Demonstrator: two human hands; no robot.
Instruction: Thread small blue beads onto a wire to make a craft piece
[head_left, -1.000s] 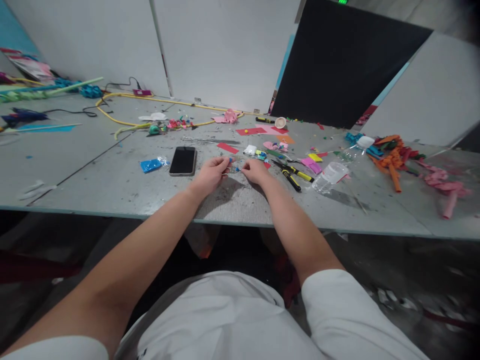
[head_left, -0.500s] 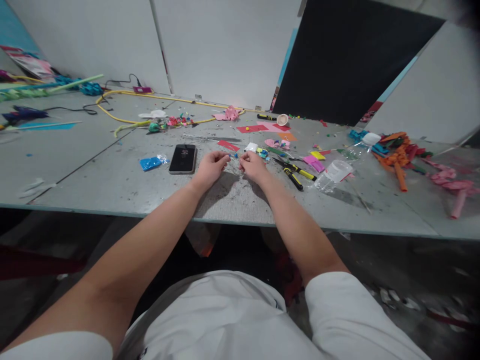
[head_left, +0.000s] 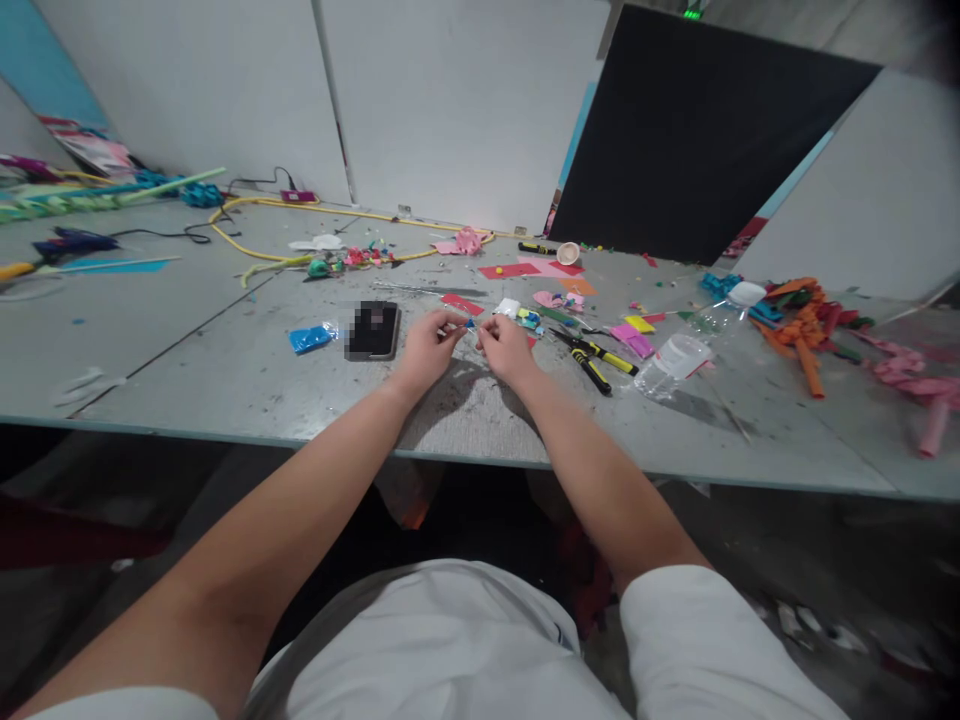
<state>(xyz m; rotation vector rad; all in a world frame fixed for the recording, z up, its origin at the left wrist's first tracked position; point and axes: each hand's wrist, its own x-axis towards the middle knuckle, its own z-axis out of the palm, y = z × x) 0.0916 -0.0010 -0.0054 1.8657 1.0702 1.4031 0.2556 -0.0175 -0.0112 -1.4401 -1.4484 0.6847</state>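
Just above the table, both hands are close together in the middle of the head view. My left hand (head_left: 433, 348) is closed in a pinch, its fingertips on a small blue piece (head_left: 470, 324) that looks like clay or paper. A thin pale strand shows below that piece, too fine to identify. My right hand (head_left: 507, 348) is also pinched shut, its fingertips a short way right of the blue piece. Whatever it grips is too small to make out. A smartphone (head_left: 384, 330) lies left of my left hand, and black-and-yellow pliers (head_left: 592, 358) lie right of my right hand.
A clear plastic bottle (head_left: 679, 360) lies at the right, near orange crepe paper (head_left: 802, 325). A blue packet (head_left: 309, 339) is left of the phone. Red paper (head_left: 461, 304) and a yellow cable (head_left: 341, 208) lie farther back. The table's front edge (head_left: 480, 461) runs below my wrists.
The view has shifted, so the table appears slightly lower. My hands have drawn a little closer together around the small blue piece. The things on the table look unmoved.
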